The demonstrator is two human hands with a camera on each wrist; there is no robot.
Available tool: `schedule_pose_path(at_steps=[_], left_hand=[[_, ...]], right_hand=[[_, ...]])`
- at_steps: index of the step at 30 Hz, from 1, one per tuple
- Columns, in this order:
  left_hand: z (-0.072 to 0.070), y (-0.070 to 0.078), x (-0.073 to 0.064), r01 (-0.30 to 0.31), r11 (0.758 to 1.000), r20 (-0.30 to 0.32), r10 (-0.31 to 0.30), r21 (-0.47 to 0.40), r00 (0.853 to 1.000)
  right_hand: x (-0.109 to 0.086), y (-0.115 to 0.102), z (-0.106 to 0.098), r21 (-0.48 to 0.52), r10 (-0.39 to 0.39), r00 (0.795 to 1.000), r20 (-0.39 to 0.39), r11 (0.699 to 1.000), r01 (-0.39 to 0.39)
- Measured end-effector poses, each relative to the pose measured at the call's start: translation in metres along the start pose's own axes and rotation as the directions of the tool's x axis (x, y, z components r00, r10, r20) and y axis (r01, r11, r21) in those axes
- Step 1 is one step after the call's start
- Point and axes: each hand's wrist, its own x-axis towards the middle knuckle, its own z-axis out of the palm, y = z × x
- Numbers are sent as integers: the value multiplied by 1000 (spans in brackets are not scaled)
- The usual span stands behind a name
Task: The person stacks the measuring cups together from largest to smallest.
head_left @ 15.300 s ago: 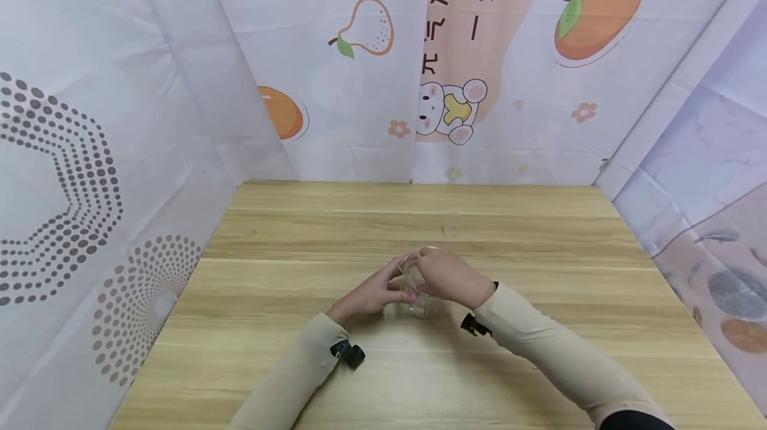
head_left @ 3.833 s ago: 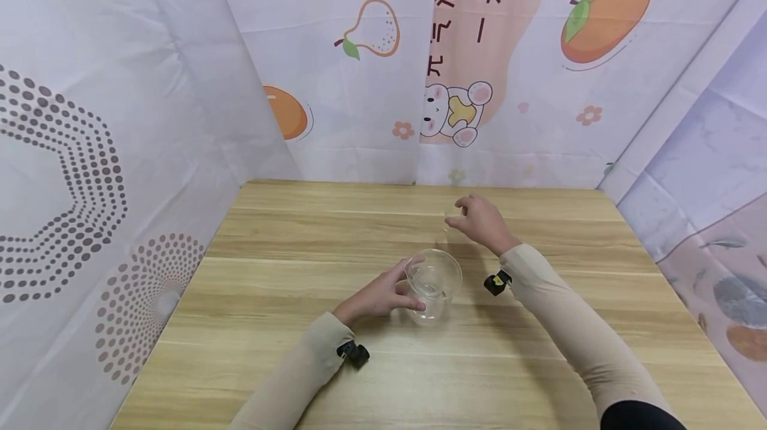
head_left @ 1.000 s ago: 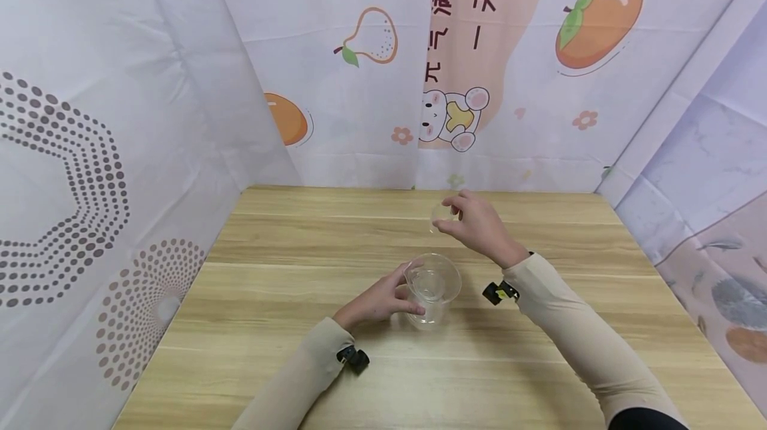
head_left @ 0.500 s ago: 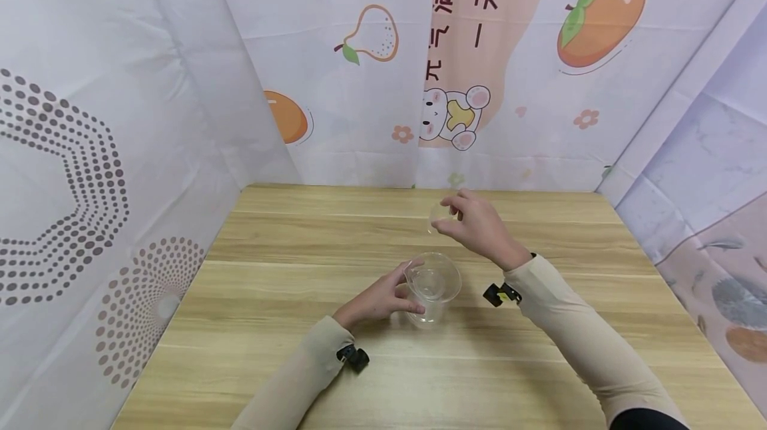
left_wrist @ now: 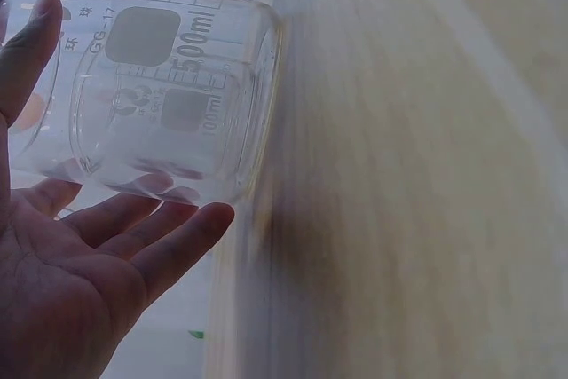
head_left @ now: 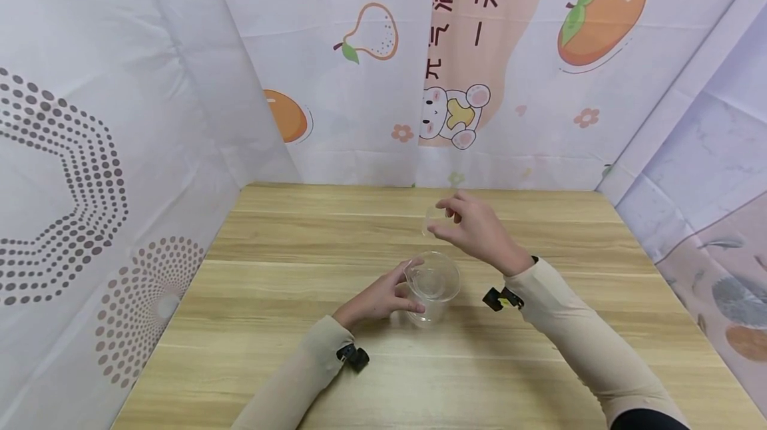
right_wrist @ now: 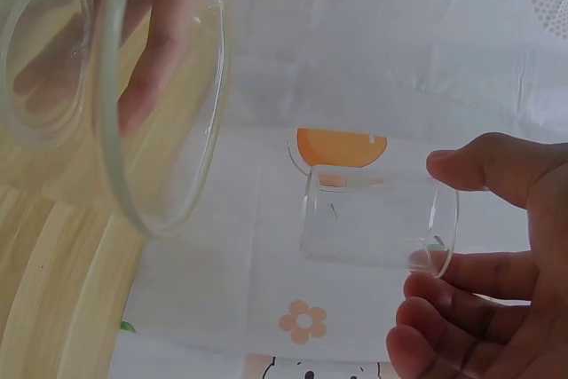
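A clear glass beaker marked 500ml (left_wrist: 191, 11) stands upright on the table, and my left hand (head_left: 379, 298) holds it from the side, thumb in front and fingers behind. Through its wall a smaller beaker marked 100ml (left_wrist: 182, 113) shows, sitting inside it. My right hand (head_left: 476, 227) pinches the rim of another, still smaller clear beaker (right_wrist: 377, 219) between thumb and fingers. That beaker is raised and tilted on its side, behind and above the large one's mouth, its base away from the palm. Nothing can be made out inside it.
The wooden table (head_left: 287, 230) runs back to a white printed curtain (head_left: 335, 110). Another curtain (head_left: 180, 170) hangs along the left side and one (head_left: 713, 217) along the right. Each wrist bears a small black camera.
Earlier my right hand was at the large beaker while a small beaker stood farther back. It then grasped that beaker and has just shifted slightly left, turning it. My left hand stays put.
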Motion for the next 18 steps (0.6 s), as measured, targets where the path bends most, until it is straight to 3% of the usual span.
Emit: schedule_pose_path(at_steps=[10, 18], left_hand=[[0, -2, 1, -30, 1000, 15, 30, 1, 999], [0, 0, -1, 2, 1000, 5, -2, 25, 1000]], right_hand=[[-4, -7, -2, 14, -19, 999, 26, 1000, 19], [-6, -11, -2, 7, -25, 998, 58, 1000, 25]])
